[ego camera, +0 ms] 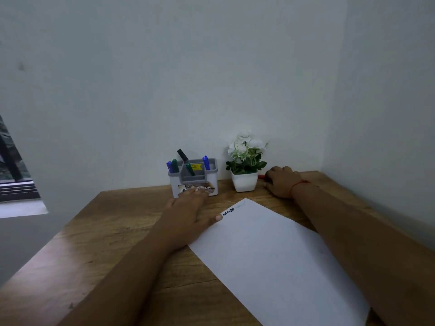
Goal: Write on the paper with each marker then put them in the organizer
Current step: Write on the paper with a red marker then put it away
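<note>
A white sheet of paper [270,250] lies on the wooden desk [98,243], with dark scribbles near its far corner. My left hand [188,208] lies flat on the desk in front of the organizer, its thumb touching the paper's edge. A white and grey organizer [194,176] stands at the wall and holds several markers: blue, green and black. Beside the plant pot my right hand [281,181] is curled over a red marker [261,177], of which only the tip shows.
A small white pot with white flowers [244,165] stands between the organizer and my right hand. Walls close off the desk at the back and on the right. A window edge [14,172] shows at the far left.
</note>
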`<state>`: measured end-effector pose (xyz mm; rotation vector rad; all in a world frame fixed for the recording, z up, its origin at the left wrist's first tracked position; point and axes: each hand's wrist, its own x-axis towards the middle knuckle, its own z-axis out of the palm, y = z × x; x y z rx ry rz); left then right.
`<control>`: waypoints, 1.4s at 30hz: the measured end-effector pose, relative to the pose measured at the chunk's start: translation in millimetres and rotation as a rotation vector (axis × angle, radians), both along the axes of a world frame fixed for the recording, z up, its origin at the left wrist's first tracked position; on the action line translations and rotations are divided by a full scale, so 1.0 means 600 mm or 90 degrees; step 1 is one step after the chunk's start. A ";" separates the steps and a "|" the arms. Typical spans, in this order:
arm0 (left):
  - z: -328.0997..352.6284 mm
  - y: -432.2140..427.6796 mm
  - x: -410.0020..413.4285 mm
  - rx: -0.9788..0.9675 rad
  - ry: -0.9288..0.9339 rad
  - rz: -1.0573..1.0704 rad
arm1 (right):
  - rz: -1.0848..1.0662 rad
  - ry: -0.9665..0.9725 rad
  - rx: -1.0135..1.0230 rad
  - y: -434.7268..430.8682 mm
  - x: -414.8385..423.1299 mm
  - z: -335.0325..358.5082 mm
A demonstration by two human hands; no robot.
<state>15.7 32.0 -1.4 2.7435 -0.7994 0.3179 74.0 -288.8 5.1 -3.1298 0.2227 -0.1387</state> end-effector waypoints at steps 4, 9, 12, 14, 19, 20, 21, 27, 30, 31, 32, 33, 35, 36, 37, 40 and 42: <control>0.008 0.002 -0.012 -0.004 0.011 0.003 | 0.014 -0.047 0.045 -0.004 -0.011 -0.007; 0.018 0.003 -0.025 -0.012 0.014 0.006 | -0.003 -0.047 -0.023 -0.006 -0.026 -0.005; 0.023 0.001 -0.034 -0.024 0.012 0.007 | -0.010 -0.030 -0.039 -0.011 -0.046 0.006; 0.028 -0.002 -0.040 -0.041 0.003 0.005 | 0.005 -0.048 0.000 -0.011 -0.063 0.020; 0.034 -0.003 -0.048 -0.135 0.003 -0.005 | 0.143 -0.121 0.186 0.040 -0.120 0.073; 0.034 -0.002 -0.049 -0.155 -0.001 -0.010 | 0.165 -0.136 0.247 0.061 -0.135 0.082; 0.032 -0.002 -0.048 -0.173 -0.009 -0.017 | 0.183 -0.147 0.313 0.083 -0.150 0.089; 0.029 -0.004 -0.057 -0.336 0.058 -0.062 | 0.274 -0.108 0.564 0.201 -0.208 0.079; 0.032 -0.008 -0.064 -0.411 0.064 -0.092 | 0.276 -0.128 0.502 0.232 -0.217 0.062; 0.031 -0.008 -0.065 -0.427 0.067 -0.097 | 0.274 -0.143 0.495 0.238 -0.217 0.057; 0.031 -0.009 -0.066 -0.440 0.071 -0.100 | 0.269 -0.156 0.491 0.241 -0.217 0.053; 0.031 -0.009 -0.065 -0.445 0.073 -0.101 | 0.266 -0.164 0.484 0.243 -0.216 0.048; 0.029 -0.010 -0.061 -0.434 0.065 -0.098 | 0.265 -0.165 0.465 0.243 -0.215 0.041; 0.027 -0.010 -0.058 -0.425 0.062 -0.096 | 0.266 -0.160 0.462 0.243 -0.216 0.039; 0.026 -0.010 -0.056 -0.421 0.061 -0.096 | 0.269 -0.158 0.464 0.244 -0.215 0.037; 0.023 -0.010 -0.054 -0.454 0.080 -0.102 | 0.265 -0.169 0.506 0.243 -0.217 0.033; 0.025 -0.010 -0.055 -0.496 0.103 -0.100 | 0.252 -0.177 0.547 0.239 -0.220 0.034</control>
